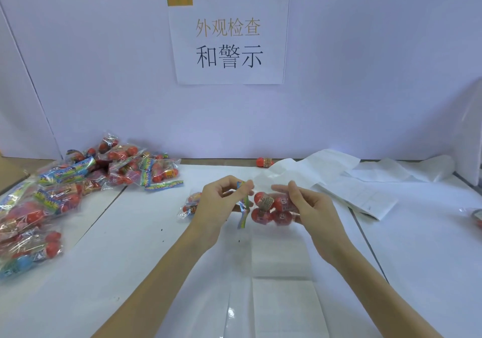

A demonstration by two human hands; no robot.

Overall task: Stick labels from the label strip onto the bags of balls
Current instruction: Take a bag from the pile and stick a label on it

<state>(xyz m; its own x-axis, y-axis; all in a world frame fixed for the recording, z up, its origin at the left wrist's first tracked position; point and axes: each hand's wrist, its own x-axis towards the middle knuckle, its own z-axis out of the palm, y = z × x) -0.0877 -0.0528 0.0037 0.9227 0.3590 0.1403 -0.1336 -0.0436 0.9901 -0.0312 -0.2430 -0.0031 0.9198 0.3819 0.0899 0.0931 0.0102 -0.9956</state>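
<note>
Red balls in a clear bag (272,208) sit between both hands above the bench (130,246): left hand (219,202) pinches its colourful header, right hand (306,203) grips the other end. More bags (52,189) lie piled far left; label strip (283,309) lies nearer.

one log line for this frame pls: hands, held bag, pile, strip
left hand: pinches header of bag of balls | right hand: grips same bag, held above the table | pile of bags: table left | label strip: near edge

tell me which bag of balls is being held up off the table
The bag of red balls at centre, gripped by the left hand and right hand. The pile of bags at left lies untouched.
</note>
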